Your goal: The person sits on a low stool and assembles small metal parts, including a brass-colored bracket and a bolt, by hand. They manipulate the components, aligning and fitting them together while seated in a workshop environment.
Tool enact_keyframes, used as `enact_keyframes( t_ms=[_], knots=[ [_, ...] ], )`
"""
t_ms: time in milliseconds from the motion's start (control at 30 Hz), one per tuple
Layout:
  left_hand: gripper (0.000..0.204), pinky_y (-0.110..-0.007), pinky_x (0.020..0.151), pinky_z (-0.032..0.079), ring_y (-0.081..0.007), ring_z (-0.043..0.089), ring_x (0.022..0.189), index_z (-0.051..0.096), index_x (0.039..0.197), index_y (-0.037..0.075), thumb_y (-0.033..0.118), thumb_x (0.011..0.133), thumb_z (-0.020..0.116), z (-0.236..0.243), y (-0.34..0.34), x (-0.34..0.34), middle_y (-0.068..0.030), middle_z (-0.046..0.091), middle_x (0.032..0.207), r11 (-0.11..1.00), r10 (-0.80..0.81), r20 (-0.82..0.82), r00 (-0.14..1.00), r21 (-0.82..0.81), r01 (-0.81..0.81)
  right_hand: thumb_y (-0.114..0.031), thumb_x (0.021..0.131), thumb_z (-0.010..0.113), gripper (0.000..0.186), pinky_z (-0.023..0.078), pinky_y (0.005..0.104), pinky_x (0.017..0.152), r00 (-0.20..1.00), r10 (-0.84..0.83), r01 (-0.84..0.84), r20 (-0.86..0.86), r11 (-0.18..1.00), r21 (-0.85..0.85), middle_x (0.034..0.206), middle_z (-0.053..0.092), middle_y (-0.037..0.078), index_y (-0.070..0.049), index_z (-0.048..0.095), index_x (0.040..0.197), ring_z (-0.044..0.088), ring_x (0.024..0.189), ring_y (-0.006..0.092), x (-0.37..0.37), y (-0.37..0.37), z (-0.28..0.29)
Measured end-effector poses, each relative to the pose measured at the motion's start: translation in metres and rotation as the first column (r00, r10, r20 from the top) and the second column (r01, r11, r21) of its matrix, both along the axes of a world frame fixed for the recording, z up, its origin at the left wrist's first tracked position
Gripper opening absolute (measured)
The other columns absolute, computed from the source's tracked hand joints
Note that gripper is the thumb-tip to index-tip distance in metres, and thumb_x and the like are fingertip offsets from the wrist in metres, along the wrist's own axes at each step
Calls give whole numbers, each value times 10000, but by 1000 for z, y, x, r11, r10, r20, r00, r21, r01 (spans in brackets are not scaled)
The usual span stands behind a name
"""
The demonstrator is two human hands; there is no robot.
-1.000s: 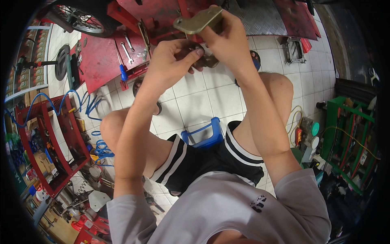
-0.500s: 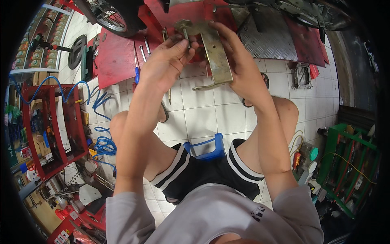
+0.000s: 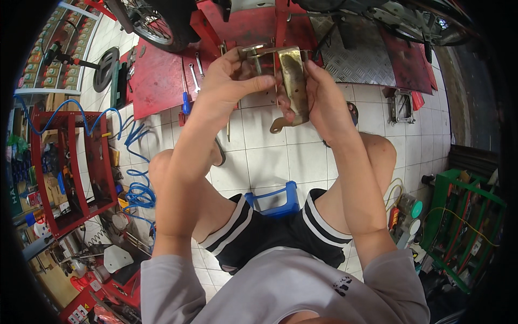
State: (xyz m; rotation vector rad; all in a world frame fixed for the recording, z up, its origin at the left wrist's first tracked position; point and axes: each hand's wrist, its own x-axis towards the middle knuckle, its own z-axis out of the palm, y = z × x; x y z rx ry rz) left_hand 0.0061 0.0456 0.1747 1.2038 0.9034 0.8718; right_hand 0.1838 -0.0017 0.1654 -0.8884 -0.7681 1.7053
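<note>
A bent, brass-coloured metal bracket (image 3: 292, 75) is held up in front of me, above the tiled floor. My right hand (image 3: 327, 105) is closed round its right side, with fingertips showing at its left edge. From the bracket's upper left part a bolt (image 3: 257, 66) with a round head points down. My left hand (image 3: 229, 78) has its fingers curled behind this end and its thumb stretched across below the bolt. Exactly where the left fingertips press is partly hidden. The bracket's lower end bends left into a tab with a hole.
A red platform (image 3: 154, 86) lies ahead, with a motorcycle wheel (image 3: 157, 32) above it. A blue-handled screwdriver (image 3: 186, 103) and wrenches (image 3: 194, 79) are on its near edge. A blue stool (image 3: 291, 198) is beneath me. Blue hose (image 3: 141, 193) and a red rack (image 3: 70, 216) stand left, a green rack (image 3: 445, 183) right.
The bracket has turned and come slightly nearer and right. My left thumb has moved from the bolt to stretch rightward, and my right fingers now show round the bracket's left edge.
</note>
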Motion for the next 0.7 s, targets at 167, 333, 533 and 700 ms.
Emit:
enact_keyframes(
  t_ms=[167, 333, 533, 700],
  knots=[
    [291, -265, 789, 479, -133, 614, 866, 618, 1089, -36, 51, 821, 691, -11, 2, -2, -80, 668, 961, 995, -72, 92, 993, -60, 78, -416, 988, 381, 463, 410, 257, 487, 985, -163, 163, 64, 987, 7, 655, 567, 42, -23, 601, 878, 505, 539, 115, -6, 3, -5],
    [206, -255, 774, 498, -120, 622, 852, 662, 1020, -56, 49, 842, 664, -13, 2, -3, -94, 689, 960, 993, -38, -86, 996, 106, 47, -438, 984, 392, 461, 373, 258, 486, 973, -213, 204, -92, 974, -96, 679, 544, 23, -40, 577, 843, 464, 550, 105, -11, 5, -7],
    [176, -248, 728, 516, -112, 625, 803, 664, 979, -69, 34, 835, 666, -13, -2, 2, -91, 693, 879, 998, 27, -84, 996, 60, -22, -449, 975, 406, 448, 334, 252, 480, 985, -138, 127, -103, 986, -109, 693, 529, 15, -47, 564, 856, 432, 547, 97, -9, 6, -13],
    [215, -264, 758, 506, -120, 620, 790, 650, 1011, -63, 61, 839, 680, -9, -2, 1, -85, 687, 896, 994, 37, -114, 993, 108, -25, -456, 975, 403, 463, 331, 245, 473, 970, -233, 223, -68, 966, -133, 691, 524, 5, -44, 568, 841, 426, 540, 88, -13, 5, -6]
  ],
)
